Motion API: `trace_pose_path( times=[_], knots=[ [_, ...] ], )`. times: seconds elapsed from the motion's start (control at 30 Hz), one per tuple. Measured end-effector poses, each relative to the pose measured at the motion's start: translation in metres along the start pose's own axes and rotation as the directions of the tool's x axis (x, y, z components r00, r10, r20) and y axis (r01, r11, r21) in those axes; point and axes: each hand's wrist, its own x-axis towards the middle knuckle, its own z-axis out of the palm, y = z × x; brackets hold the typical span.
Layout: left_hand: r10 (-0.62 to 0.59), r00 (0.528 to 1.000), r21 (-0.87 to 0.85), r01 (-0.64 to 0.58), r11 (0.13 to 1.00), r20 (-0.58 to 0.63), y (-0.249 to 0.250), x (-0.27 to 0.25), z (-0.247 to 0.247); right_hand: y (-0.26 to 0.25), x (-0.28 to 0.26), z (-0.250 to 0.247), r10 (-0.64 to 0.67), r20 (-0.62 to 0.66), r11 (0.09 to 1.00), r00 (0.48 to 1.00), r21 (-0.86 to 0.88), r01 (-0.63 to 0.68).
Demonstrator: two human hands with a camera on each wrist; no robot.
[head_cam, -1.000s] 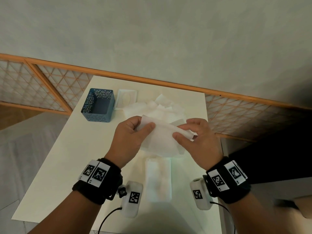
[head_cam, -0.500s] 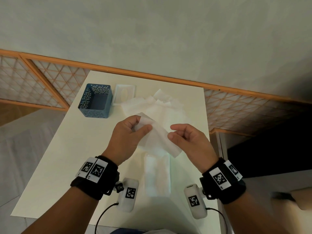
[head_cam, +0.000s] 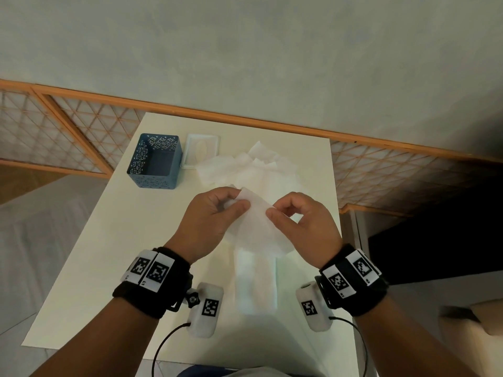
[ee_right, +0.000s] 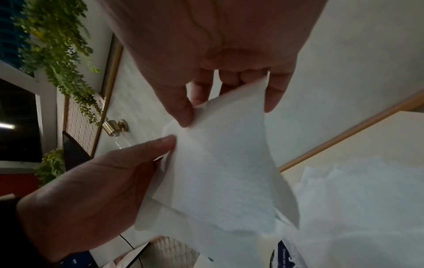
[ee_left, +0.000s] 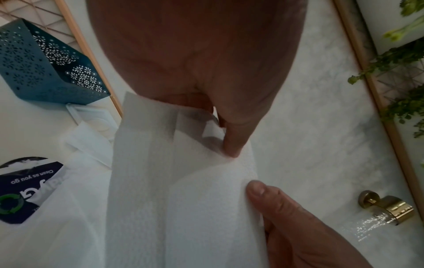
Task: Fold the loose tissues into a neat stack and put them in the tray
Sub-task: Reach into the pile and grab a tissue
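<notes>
one tissue hung above the table, its top edge pinched by the left hand and right hand. a folded stack lay below; loose tissues waited beyond. the blue tray looked empty, so most work seemingly remained.

Probably a home: white table, hanging plants, brass wall hook.
</notes>
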Motion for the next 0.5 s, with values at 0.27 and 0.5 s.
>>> trace_pose_path(
  times=[0.27, 0.5],
  knots=[
    [-0.124, 0.979, 0.121, 0.145, 0.982, -0.160, -0.034, 0.005, -0.013, 0.029, -0.023, 0.009, 0.191, 0.042, 0.981, 0.981, 0.017, -0.192],
    [-0.178, 0.952, 0.318, 0.254, 0.913, -0.251, -0.056, -0.004, -0.023, 0.066, -0.039, 0.009, 0.386, -0.106, 0.898, 0.916, -0.186, -0.399]
  ],
)
